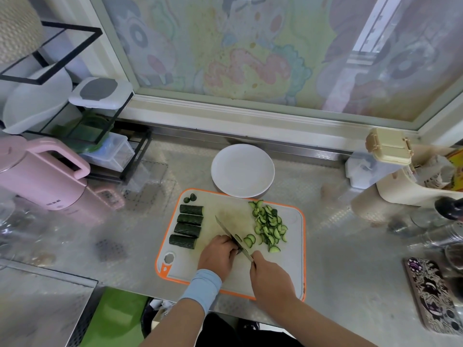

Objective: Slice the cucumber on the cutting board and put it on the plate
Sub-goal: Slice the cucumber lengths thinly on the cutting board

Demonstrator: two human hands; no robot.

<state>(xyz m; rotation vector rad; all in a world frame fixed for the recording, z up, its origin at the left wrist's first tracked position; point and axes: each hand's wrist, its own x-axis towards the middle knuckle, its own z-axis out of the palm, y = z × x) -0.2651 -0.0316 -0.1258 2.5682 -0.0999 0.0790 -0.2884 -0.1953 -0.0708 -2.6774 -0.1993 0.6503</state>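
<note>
- We're mid-slice: the right hand [271, 279] has its fingers wrapped round the handle of the knife [234, 238], and the blade angles away across the cutting board [295, 259].
- The left hand [217, 254] sits tight against the blade with its fingers curled down over a cucumber piece [239, 251]. Only a dark sliver of it shows by the knife.
- Right of the blade lies a loose heap of slices [269, 226], with a couple fresh off the edge just beside the knife.
- On the left of the board, four uncut chunks [188, 226] are lined up in a column, and two small end bits sit above them.
- The plate [242, 170] sits on the surface just behind the board, touching or nearly touching its far edge, and there's nothing on it.
- My read: slicing is perhaps a third done and plating hasn't started.
- Next up: finish this short piece with the fingertips tucked back from the edge, since there's little left to hold. Then reach left for another chunk.
</note>
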